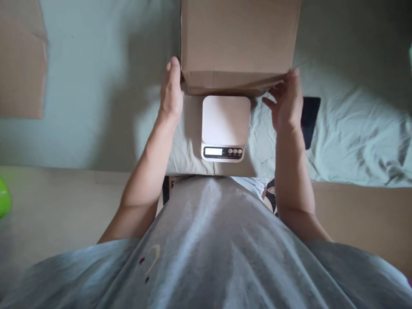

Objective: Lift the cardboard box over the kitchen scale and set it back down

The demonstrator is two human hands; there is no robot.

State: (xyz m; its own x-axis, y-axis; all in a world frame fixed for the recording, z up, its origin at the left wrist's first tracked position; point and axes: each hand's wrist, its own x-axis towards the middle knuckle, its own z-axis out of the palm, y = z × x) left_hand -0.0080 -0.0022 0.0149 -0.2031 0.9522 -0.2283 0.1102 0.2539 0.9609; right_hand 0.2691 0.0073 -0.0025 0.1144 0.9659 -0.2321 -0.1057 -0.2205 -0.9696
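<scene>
Desk [86, 141]: draped in creased pale green cloth [354, 146], with a piece of flat cardboard [21, 73] off to the left.
Cardboard box [240, 36]: at the far middle of the desk, between the two hands, its near edge just beyond the digital kitchen scale [226, 120]; whether it rests on the cloth cannot be told.
Left hand [172, 92]: upright against the box's left side, thumb raised; how far the other fingers close is hidden.
Right hand [288, 101]: pinching the near right corner, beside a black smartphone [310, 122].
Handling: probably light if empty, though the contents are hidden; walls fairly stiff, bottom edge likely to flex, dry surface unlikely to slip.
Best hold: low on both opposite sides, near the corners.
</scene>
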